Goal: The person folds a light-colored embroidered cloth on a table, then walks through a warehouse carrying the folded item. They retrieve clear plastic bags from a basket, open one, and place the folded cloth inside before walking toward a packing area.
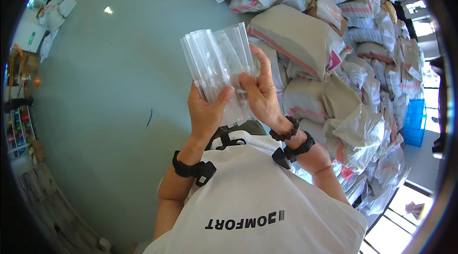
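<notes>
A fanned stack of clear plastic bags (210, 58) is held up in front of my chest, over the floor. My left hand (206, 110) grips the stack from its lower left, thumb lying across the front and fingers hidden behind. On the right side, my right hand (261, 92) pinches the edge of the rightmost bag, its thumb on the front and index finger raised along the back edge. That bag tilts slightly apart from the others. Dark straps circle both wrists, and a beaded bracelet (285, 129) is on the right one.
Many pale woven sacks (296, 34) with pink stripes lie piled along the right side. A blue plastic crate (413, 122) stands beyond them. Shelves (21, 130) line the left edge. A thin dark strip (150, 117) lies on the grey-green floor (105, 77).
</notes>
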`<state>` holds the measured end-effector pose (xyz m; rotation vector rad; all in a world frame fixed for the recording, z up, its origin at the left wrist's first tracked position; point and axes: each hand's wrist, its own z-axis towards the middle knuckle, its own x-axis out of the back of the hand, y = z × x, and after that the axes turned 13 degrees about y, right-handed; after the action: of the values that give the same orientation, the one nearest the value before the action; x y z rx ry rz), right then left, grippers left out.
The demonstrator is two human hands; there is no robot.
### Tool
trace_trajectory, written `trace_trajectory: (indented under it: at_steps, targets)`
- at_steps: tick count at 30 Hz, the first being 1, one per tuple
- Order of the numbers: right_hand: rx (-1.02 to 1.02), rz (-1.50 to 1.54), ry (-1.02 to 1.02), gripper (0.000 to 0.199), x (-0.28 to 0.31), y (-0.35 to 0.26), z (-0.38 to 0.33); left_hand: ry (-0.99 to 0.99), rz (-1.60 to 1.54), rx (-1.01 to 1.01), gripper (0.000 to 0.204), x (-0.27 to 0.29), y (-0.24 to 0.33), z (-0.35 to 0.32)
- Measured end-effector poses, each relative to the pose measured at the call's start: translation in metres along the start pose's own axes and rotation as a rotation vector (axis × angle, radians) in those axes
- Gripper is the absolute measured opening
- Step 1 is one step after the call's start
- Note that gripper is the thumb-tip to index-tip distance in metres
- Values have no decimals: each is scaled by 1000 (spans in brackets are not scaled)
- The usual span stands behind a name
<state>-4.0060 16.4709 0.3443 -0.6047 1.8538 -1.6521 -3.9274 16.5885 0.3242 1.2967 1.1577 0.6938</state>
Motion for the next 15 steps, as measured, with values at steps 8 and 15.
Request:
trace_trajectory:
  at_steps: [8,15]
  targets:
    - [13,10,-180,29,-46,15,116,107,-41,15,47,-3,11,108]
    - [-39,-99,-213,32,-89,-4,217,203,57,-47,50,-24,39,209]
